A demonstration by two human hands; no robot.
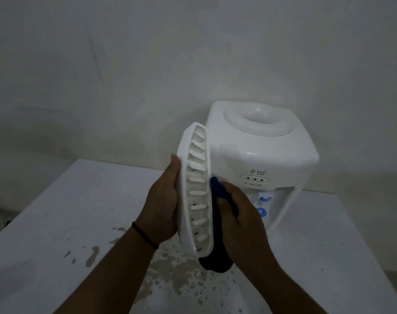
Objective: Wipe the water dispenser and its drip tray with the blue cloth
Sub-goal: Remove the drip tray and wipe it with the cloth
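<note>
A white tabletop water dispenser (261, 152) stands at the back of the table, its top bottle socket bare. My left hand (162, 205) grips the white slotted drip tray (196, 191), held on edge in the air in front of the dispenser. My right hand (240, 214) holds the dark blue cloth (218, 225) against the tray's right side. The cloth's lower end hangs below the tray. Dark specks dot the tray's slots.
The white table (57, 234) carries dirty water splashes (174, 270) and dark specks right under the tray. A pale wall (147, 64) rises behind the table. The dispenser's blue tap (264, 198) shows partly behind my right hand.
</note>
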